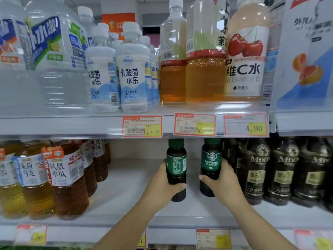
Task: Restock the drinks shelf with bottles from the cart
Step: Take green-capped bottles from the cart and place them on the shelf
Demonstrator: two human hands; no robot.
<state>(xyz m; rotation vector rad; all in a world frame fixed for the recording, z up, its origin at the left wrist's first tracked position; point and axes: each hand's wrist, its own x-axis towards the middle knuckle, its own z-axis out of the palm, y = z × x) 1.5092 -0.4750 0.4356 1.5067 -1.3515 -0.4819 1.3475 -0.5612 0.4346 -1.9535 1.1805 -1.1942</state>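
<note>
Two dark coffee bottles with green labels and green caps are held upright over the lower white shelf [126, 193]. My left hand [162, 186] is wrapped around the left bottle [176, 165], whose label back faces me. My right hand [223, 181] grips the right bottle [210, 165], whose front reads Americano. Both bottles sit in the gap between the tea bottles and the black coffee bottles, their caps just under the upper shelf edge. I cannot tell whether their bases touch the shelf. The cart is out of view.
Amber tea bottles [66, 177] crowd the lower shelf's left; black coffee bottles [255, 170] fill its right. The upper shelf [81, 123] carries water, white milk drinks [133, 73], tea and vitamin water [245, 56]. Red and yellow price tags [142, 126] hang on the shelf edges.
</note>
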